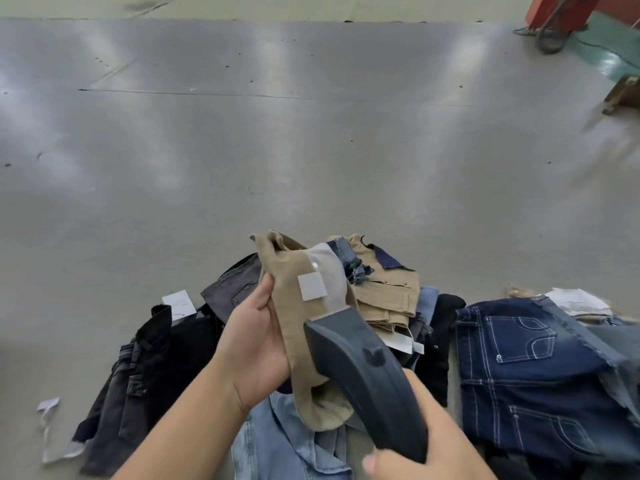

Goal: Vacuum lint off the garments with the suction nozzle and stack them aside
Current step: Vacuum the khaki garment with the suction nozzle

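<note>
Now the left hand [254, 336] grips a tan cloth [298, 306], fingers curled round its edge. At 5 o'clock, the right hand [422, 441] wraps around the dark nozzle [360, 372]; its tip touches the cloth. Blue jeans [526, 372] lie at 3 o'clock, black ones [145, 368] at 9.

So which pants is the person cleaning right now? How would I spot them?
Look at the heap of clothes at the near edge of the big grey table. Just above it, the left hand grips a tan garment while the dark suction nozzle, held by the right hand, touches it. It is the only piece lifted off the pile, with a white square label.
</note>
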Motion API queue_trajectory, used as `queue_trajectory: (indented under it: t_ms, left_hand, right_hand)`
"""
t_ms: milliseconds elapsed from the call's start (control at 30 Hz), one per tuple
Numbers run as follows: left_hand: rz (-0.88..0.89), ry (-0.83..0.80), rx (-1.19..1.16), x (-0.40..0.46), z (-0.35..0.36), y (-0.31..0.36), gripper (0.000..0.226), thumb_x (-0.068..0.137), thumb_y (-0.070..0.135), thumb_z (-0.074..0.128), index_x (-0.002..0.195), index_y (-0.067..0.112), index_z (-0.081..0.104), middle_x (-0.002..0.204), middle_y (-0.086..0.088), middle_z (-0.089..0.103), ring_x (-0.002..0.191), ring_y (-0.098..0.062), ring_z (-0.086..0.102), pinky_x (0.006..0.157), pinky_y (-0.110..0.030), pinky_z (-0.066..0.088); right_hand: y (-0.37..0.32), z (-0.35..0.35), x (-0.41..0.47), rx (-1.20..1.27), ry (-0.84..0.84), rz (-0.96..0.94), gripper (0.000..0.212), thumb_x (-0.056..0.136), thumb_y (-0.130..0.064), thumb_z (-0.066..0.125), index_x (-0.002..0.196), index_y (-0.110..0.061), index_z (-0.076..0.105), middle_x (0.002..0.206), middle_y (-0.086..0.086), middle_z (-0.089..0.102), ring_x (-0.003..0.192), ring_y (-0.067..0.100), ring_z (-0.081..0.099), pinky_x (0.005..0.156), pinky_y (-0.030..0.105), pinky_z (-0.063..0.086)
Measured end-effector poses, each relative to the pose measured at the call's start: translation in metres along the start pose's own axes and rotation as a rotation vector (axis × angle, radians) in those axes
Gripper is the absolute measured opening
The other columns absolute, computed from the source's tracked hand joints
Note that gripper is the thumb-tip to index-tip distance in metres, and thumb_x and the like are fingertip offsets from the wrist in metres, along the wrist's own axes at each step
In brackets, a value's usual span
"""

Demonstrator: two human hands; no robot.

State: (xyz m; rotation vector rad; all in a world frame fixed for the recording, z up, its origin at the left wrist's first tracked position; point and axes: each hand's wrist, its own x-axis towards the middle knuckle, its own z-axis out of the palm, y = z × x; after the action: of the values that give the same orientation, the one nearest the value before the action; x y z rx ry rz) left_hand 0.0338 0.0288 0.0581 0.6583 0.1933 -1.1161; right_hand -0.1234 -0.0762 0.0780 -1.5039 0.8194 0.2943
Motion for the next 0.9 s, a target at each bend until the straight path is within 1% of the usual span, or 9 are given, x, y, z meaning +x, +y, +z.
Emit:
queue_trajectory:
  t_ms: [67, 133, 200, 267, 367, 533, 600, 733, 900]
  left_hand:
    - [-0.019, -0.06, -0.004, -0.002, 0.002, 0.005, 0.055, 0.099, 0.047, 0.035, 0.13, 0.009, 0.06, 0.132, -0.013, 0.059, 0.12, -0.03, 0.059, 0.093, -0.047, 0.052]
    - [-0.033, -0.077, 0.011, -0.002, 0.003, 0.007, 0.056, 0.099, 0.048, 0.034, 0.128, 0.008, 0.061, 0.132, -0.014, 0.06, 0.12, -0.03, 0.058, 0.092, -0.046, 0.052]
    - [-0.033, -0.082, 0.019, 0.0, -0.001, 0.006, 0.056, 0.1, 0.048, 0.032, 0.127, 0.008, 0.062, 0.131, -0.013, 0.061, 0.12, -0.029, 0.058, 0.092, -0.045, 0.052]
    - [-0.022, -0.07, 0.04, 0.001, -0.003, 0.006, 0.055, 0.099, 0.048, 0.034, 0.125, 0.009, 0.064, 0.129, -0.012, 0.062, 0.118, -0.029, 0.06, 0.092, -0.045, 0.053]
    - [-0.01, -0.052, 0.1, 0.0, -0.003, 0.007, 0.054, 0.096, 0.05, 0.038, 0.119, 0.012, 0.069, 0.122, -0.011, 0.066, 0.11, -0.028, 0.065, 0.083, -0.042, 0.056]
    - [0.138, -0.05, 0.845, -0.002, 0.004, -0.015, 0.041, 0.078, 0.051, 0.065, 0.108, 0.024, 0.073, 0.11, -0.004, 0.072, 0.099, -0.018, 0.068, 0.08, -0.03, 0.053]
    - [0.22, -0.026, 0.965, 0.0, 0.004, -0.021, 0.042, 0.075, 0.04, 0.067, 0.115, 0.025, 0.067, 0.111, -0.002, 0.072, 0.103, -0.017, 0.067, 0.089, -0.031, 0.05]
    - [0.209, -0.041, 0.834, 0.002, 0.001, -0.019, 0.048, 0.072, 0.012, 0.056, 0.114, -0.011, 0.059, 0.109, -0.034, 0.058, 0.096, -0.036, 0.054, 0.089, -0.042, 0.038]
    - [0.094, -0.118, 0.709, -0.003, -0.008, -0.015, 0.044, 0.062, 0.005, 0.054, 0.1, -0.009, 0.069, 0.094, -0.027, 0.066, 0.077, -0.03, 0.065, 0.069, -0.029, 0.053]
  right_hand:
    - [0.019, -0.004, -0.012, 0.122, 0.004, -0.157, 0.053, 0.088, 0.005, 0.056, 0.12, -0.034, 0.037, 0.11, -0.017, 0.05, 0.101, 0.0, 0.048, 0.079, 0.005, 0.035]
    - [0.013, -0.013, -0.017, 0.037, 0.08, -0.126, 0.055, 0.084, 0.003, 0.062, 0.123, -0.033, 0.047, 0.104, -0.011, 0.056, 0.1, 0.001, 0.052, 0.081, 0.012, 0.038]
    - [0.001, -0.013, -0.024, 0.164, 0.018, -0.111, 0.065, 0.06, -0.006, 0.075, 0.112, -0.043, 0.061, 0.087, 0.011, 0.071, 0.08, 0.014, 0.067, 0.067, 0.021, 0.051]
    - [0.007, -0.024, -0.032, 0.331, 0.036, -0.165, 0.072, 0.036, -0.008, 0.073, 0.105, -0.026, 0.064, 0.065, 0.02, 0.066, 0.05, 0.024, 0.063, 0.043, 0.025, 0.05]
    - [0.008, -0.033, -0.041, 0.521, 0.024, -0.245, 0.069, 0.035, 0.01, 0.069, 0.102, 0.001, 0.053, 0.055, 0.032, 0.051, 0.037, 0.033, 0.049, 0.035, 0.03, 0.043]
    - [0.005, -0.038, -0.044, 0.458, -0.033, -0.314, 0.076, 0.039, 0.023, 0.061, 0.113, 0.002, 0.055, 0.056, 0.029, 0.056, 0.04, 0.033, 0.054, 0.037, 0.028, 0.046]
    - [-0.001, -0.033, -0.041, 0.52, -0.011, -0.304, 0.078, 0.045, 0.017, 0.058, 0.115, -0.018, 0.059, 0.055, 0.025, 0.061, 0.036, 0.03, 0.052, 0.034, 0.027, 0.045]
    - [-0.009, -0.025, -0.035, 0.671, -0.11, -0.223, 0.084, 0.047, 0.017, 0.061, 0.118, -0.026, 0.058, 0.061, 0.031, 0.059, 0.038, 0.032, 0.046, 0.036, 0.033, 0.041]
    - [0.003, -0.033, -0.028, 0.444, -0.089, -0.175, 0.056, 0.042, 0.006, 0.065, 0.098, -0.002, 0.059, 0.055, 0.028, 0.057, 0.041, 0.03, 0.057, 0.039, 0.025, 0.045]
